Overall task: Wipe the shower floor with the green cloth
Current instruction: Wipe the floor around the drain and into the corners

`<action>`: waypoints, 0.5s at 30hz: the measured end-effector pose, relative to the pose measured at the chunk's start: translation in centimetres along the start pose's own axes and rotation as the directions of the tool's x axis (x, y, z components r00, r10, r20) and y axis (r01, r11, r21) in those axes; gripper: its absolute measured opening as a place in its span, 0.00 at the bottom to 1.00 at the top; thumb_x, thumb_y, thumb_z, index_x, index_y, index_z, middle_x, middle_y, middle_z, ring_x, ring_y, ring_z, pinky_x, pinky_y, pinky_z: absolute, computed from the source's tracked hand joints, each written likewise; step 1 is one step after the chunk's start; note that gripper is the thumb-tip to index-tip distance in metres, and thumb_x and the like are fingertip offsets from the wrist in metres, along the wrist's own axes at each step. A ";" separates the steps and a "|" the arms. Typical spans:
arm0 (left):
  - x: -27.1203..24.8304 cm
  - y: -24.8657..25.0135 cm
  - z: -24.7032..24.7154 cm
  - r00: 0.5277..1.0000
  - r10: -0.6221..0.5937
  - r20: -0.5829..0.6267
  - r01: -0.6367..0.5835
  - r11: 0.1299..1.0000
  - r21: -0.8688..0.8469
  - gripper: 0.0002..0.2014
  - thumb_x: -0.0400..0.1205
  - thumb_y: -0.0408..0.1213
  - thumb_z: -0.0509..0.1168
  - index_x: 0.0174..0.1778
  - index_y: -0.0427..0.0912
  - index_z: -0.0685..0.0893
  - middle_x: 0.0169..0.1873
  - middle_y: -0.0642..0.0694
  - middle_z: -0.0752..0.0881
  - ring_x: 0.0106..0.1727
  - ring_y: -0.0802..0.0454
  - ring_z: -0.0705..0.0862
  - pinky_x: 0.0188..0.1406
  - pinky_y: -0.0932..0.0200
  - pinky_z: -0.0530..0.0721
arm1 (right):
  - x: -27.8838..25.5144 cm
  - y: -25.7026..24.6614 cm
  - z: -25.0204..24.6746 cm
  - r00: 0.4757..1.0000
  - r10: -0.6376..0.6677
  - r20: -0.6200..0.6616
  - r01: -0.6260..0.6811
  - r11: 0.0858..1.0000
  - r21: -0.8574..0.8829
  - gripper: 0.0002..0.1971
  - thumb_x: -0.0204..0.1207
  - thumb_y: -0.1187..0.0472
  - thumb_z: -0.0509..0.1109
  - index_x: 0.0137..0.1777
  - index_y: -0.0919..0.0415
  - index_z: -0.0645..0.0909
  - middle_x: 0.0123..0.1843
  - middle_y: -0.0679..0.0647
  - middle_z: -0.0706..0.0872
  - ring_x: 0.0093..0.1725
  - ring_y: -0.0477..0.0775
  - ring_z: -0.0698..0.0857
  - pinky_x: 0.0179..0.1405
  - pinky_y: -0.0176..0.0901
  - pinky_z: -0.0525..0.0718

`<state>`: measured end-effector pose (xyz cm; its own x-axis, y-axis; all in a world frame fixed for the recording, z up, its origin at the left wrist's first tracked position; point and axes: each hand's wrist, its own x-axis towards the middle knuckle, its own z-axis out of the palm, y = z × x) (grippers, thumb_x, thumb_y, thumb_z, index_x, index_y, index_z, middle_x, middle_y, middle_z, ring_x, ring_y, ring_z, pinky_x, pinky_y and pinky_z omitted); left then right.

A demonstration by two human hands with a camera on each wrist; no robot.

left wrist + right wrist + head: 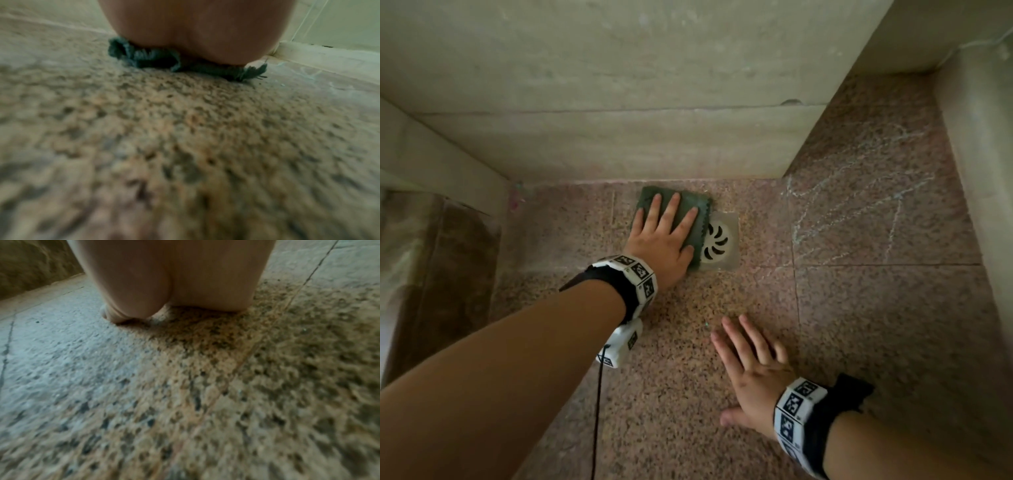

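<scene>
Head view: your left hand (666,236) lies flat, fingers spread, on the green cloth (703,219), far from you by the wall and overlapping the drain (719,240); your right hand (751,373) rests spread on the shower floor (876,308), nearer you and well apart; left wrist view: cloth bunched under the palm; right wrist view: bare floor only.

This is a home bathroom, more exactly the shower corner. The shower floor (859,308) is made of speckled pinkish granite tiles w/ thin grout lines, and a square metal drain (717,241) w/ curved slots is set in it near the beige tiled wall (619,102). A raised beige kerb (976,154) borders the floor on the right side, and whitish streaks, prob. soap or limescale, lie on the tiles there.
</scene>
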<state>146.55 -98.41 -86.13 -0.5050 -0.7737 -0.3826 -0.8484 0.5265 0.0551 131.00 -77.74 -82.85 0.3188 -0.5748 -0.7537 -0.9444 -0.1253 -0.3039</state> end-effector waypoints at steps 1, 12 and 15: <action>-0.4 -0.3 0.1 1.000 0.002 0.002 -0.002 1.000 0.014 0.34 0.86 0.57 0.45 0.86 0.57 0.39 0.86 0.46 0.37 0.86 0.38 0.36 0.83 0.36 0.40 | -0.1 -0.1 0.0 1.000 0.008 0.026 -0.008 1.000 0.009 0.62 0.71 0.28 0.66 0.71 0.45 0.10 0.68 0.46 0.06 0.70 0.50 0.11 0.78 0.61 0.34; -11.1 -2.3 3.8 0.997 0.028 0.069 -0.029 0.999 0.024 0.36 0.80 0.61 0.38 0.86 0.56 0.44 0.86 0.42 0.43 0.86 0.34 0.42 0.83 0.32 0.45 | -0.5 -0.5 -0.5 0.998 0.048 0.045 -0.047 0.999 -0.024 0.61 0.72 0.29 0.66 0.72 0.53 0.14 0.73 0.48 0.10 0.74 0.51 0.15 0.76 0.56 0.28; -11.5 -2.1 4.3 0.998 0.011 0.063 -0.013 1.000 0.026 0.36 0.81 0.60 0.39 0.86 0.55 0.45 0.86 0.41 0.46 0.86 0.33 0.44 0.82 0.32 0.47 | -0.3 -0.5 -0.2 0.999 0.051 0.015 -0.050 0.997 -0.051 0.61 0.72 0.28 0.65 0.72 0.53 0.14 0.72 0.48 0.10 0.71 0.50 0.13 0.72 0.53 0.24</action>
<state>154.82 -89.11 -85.82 -0.5035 -0.7437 -0.4397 -0.8374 0.5453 0.0365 131.38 -77.65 -82.32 0.2714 -0.5679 -0.7770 -0.9621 -0.1370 -0.2358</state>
